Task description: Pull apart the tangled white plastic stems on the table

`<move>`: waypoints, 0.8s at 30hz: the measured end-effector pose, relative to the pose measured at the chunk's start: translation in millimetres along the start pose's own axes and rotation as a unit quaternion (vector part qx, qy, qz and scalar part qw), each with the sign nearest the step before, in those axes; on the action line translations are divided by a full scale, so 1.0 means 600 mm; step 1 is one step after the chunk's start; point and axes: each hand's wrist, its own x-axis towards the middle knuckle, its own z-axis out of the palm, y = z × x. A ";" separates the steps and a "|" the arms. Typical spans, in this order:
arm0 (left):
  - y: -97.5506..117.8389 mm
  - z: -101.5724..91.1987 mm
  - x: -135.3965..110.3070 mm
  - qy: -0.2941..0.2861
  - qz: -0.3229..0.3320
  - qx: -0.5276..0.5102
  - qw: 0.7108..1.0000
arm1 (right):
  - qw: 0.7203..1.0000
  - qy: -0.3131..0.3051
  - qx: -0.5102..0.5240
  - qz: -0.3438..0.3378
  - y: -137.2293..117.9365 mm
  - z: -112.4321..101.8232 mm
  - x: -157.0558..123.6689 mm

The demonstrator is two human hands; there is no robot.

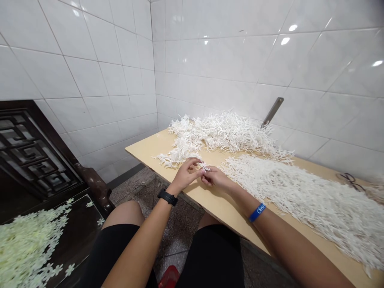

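Note:
Above the front edge of the table, my left hand (187, 175) and my right hand (216, 177) meet fingertip to fingertip. Both are closed in a pinch on a small white branching plastic sprig (205, 166), whose thin strands stick up between the fingers. The fingers hide its lower part. Just behind my hands spreads a tangled heap of similar white sprigs (228, 132). To the right, a flatter pile of thin white pieces (300, 196) lies near my right forearm.
The tan tabletop (144, 148) stands against a white tiled wall. A metal strip (272, 112) juts up behind the heap, and scissors (349, 180) lie at the right rear. At left, pale green plastic blossoms (27, 244) cover part of a dark carved wooden chair (75, 236).

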 end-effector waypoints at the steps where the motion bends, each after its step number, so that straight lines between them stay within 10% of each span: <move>1: -0.001 -0.001 0.002 -0.012 0.003 0.004 1.000 | 1.000 -0.015 0.004 0.007 -0.001 -0.004 -0.002; 10: 0.005 -0.004 0.007 -0.152 -0.027 -0.048 0.987 | 0.985 -0.136 0.069 0.084 -0.001 -0.009 -0.008; 24: -0.033 0.007 0.013 0.050 -0.148 -0.148 0.977 | 0.971 -0.081 -0.193 -0.114 0.001 0.024 0.008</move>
